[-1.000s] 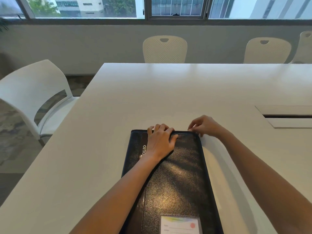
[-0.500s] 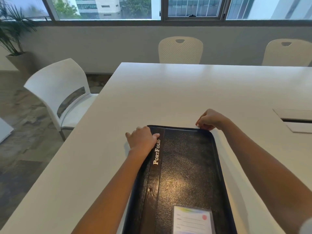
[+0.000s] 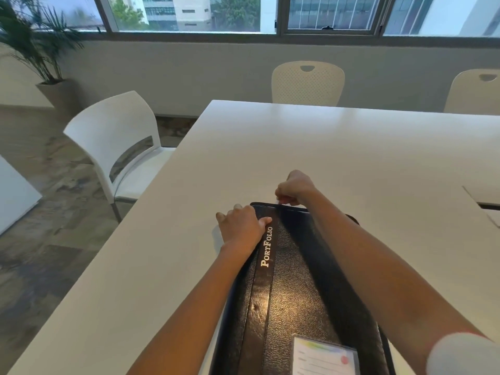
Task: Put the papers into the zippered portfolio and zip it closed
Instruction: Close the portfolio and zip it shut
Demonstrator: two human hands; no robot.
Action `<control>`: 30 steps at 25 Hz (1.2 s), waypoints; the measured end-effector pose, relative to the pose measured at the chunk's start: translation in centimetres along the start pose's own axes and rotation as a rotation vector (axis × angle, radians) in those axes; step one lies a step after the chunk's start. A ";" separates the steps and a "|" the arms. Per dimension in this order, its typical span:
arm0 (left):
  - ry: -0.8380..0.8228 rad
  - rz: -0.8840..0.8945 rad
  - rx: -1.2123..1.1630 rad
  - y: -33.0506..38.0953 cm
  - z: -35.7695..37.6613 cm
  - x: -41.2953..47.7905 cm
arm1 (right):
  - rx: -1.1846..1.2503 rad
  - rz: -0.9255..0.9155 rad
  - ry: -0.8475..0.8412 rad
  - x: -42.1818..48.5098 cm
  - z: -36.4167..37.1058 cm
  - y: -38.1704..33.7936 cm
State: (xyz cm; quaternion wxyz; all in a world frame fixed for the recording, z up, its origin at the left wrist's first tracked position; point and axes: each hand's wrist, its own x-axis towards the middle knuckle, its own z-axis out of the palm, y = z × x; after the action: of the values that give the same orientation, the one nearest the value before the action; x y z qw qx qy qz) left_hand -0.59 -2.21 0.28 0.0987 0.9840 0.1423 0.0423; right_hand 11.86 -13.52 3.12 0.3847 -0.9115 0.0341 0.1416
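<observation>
A black leather portfolio (image 3: 295, 288) lies closed on the white table (image 3: 338, 147), its spine marked "PortFolio" on the left and a label card (image 3: 324, 355) in a clear pocket near me. My left hand (image 3: 242, 226) rests on the far left corner, gripping the spine edge. My right hand (image 3: 293, 188) is at the far edge, fingers pinched on a small zipper pull. No papers are visible.
A white chair (image 3: 116, 147) stands at the table's left side, and two cream chairs (image 3: 307, 82) at the far side. A recessed cable hatch (image 3: 484, 201) sits in the table at right. A potted plant (image 3: 40, 50) stands at far left.
My right hand has slid left along the portfolio's far edge with the zipper pull. My left hand has stayed at the far left corner after shifting there from the cover's middle.
</observation>
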 end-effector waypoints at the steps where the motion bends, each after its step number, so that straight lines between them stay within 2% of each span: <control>1: 0.009 -0.001 -0.005 0.0 0.0 -0.1 | 0.010 -0.014 0.004 0.0 1.0 -1.0; 8: 0.023 0.016 -0.053 -0.4 0.2 -0.3 | 0.026 -0.038 0.018 -0.6 4.5 -3.6; 12: 0.006 0.024 -0.059 -0.6 0.2 -0.4 | -0.031 -0.121 0.037 -1.6 3.9 -1.8; 16: -0.045 0.023 -0.040 -1.0 -0.1 -0.9 | -0.019 -0.216 0.135 -3.7 1.6 1.1; 24: -0.160 0.032 -0.037 -2.2 -1.1 -3.1 | 0.086 -0.047 0.307 -9.5 -7.1 8.5; 30: -0.232 0.054 -0.083 -3.6 -1.3 -5.6 | 0.183 0.128 0.297 -15.9 -8.6 14.5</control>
State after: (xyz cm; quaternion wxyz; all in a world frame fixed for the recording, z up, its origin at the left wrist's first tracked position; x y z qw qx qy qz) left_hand -7.04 -0.20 0.53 0.1539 0.9808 0.1017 -0.0632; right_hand -3.82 -30.55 3.28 0.4470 -0.8795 0.1610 0.0259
